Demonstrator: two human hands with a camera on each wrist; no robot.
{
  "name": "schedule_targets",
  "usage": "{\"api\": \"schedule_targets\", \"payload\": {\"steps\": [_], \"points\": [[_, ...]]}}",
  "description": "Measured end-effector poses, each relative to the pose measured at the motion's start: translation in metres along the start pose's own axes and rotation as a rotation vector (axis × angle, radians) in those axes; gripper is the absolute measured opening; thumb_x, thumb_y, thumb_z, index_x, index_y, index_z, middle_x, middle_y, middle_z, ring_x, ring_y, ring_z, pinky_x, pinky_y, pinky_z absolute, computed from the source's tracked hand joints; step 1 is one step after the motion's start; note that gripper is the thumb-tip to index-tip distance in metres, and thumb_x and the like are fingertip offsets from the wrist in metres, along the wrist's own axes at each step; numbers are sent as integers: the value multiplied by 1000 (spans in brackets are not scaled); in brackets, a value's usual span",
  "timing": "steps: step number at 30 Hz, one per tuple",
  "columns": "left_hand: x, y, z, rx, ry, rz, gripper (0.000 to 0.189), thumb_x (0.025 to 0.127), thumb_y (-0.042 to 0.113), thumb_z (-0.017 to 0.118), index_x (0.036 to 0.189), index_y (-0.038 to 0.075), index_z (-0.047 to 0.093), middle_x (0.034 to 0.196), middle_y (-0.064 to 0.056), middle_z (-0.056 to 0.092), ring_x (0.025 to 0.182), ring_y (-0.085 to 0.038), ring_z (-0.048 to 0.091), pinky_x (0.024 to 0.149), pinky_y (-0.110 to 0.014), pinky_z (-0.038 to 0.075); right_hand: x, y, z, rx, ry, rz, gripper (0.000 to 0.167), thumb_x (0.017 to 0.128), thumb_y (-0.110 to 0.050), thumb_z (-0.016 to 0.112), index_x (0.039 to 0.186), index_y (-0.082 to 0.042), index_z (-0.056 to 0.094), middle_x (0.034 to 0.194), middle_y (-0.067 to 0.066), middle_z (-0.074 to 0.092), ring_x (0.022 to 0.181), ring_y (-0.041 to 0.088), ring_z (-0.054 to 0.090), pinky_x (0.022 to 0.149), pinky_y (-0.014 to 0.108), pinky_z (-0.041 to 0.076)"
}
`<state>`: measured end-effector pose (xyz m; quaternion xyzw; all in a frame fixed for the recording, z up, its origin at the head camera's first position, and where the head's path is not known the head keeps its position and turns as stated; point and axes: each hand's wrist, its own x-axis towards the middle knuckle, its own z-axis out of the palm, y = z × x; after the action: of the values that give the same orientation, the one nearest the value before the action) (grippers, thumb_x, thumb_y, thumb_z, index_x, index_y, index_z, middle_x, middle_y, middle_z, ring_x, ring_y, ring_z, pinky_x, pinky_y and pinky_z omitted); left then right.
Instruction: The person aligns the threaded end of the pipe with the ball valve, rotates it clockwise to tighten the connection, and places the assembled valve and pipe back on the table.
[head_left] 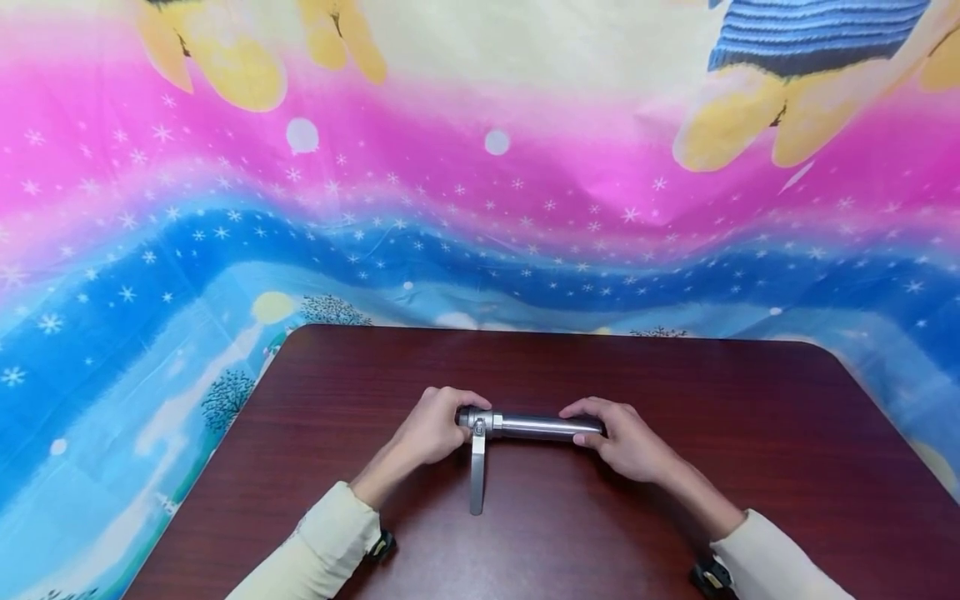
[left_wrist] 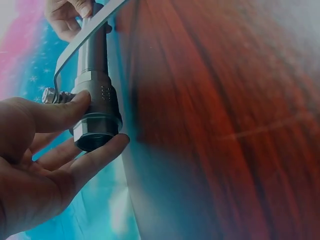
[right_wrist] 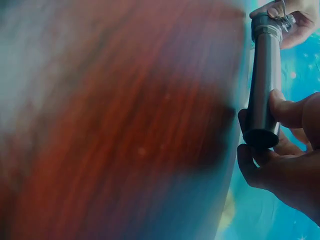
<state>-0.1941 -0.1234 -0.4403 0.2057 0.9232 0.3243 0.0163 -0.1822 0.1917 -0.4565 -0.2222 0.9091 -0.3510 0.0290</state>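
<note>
A metal ball valve [head_left: 483, 419] with a flat lever handle [head_left: 477, 475] is joined to a straight steel pipe [head_left: 536, 427]. My left hand [head_left: 431, 425] grips the valve end, thumb on the body and fingers curled beneath it, as the left wrist view shows. The open hexagonal end of the valve body [left_wrist: 97, 132] faces that camera. My right hand [head_left: 626, 437] holds the pipe's far end between thumb and fingers; in the right wrist view the pipe [right_wrist: 265, 85] shows its round dark end. In the head view the lever points toward me.
A dark reddish-brown wooden table [head_left: 360, 367] with rounded corners lies beneath the hands. Behind it and along its sides hangs a printed cloth backdrop [head_left: 450, 183] in pink and blue with snowflakes. Dark bands with small devices [head_left: 382, 546] sit at both wrists.
</note>
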Motion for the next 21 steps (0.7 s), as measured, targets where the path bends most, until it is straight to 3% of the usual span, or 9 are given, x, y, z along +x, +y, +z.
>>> {"api": "schedule_targets", "payload": {"steps": [7,13,17,21], "points": [[0,0,1,21,-20,15,46,81,-13,73,118,12,82,109,-7,82,75,-17,55,65,-24,47,1,-1,1,-70,-10,-19,31,97,-3,75,124,-18,76,123,-3,76,118,22,70,98,43,58],[-3,1,0,43,-38,34,44,84,-9,75,124,10,80,119,-8,81,87,-20,61,75,-30,50,-2,-2,-3,-84,-14,-25,29,98,-5,75,126,-15,75,124,-2,76,120,25,70,101,48,58],[-9,0,-8,42,-60,9,44,88,2,82,131,9,76,130,-9,78,109,-22,70,95,-39,58,-8,-3,-13,-89,17,-33,31,99,-8,75,130,-11,73,128,1,75,125,29,69,104,55,57],[-21,-3,-18,59,-30,-29,50,91,16,86,138,6,71,140,-12,72,136,-31,65,114,-50,53,-21,-3,-25,-139,74,-9,36,101,-15,75,136,-9,70,134,6,73,129,33,67,105,59,56]]}}
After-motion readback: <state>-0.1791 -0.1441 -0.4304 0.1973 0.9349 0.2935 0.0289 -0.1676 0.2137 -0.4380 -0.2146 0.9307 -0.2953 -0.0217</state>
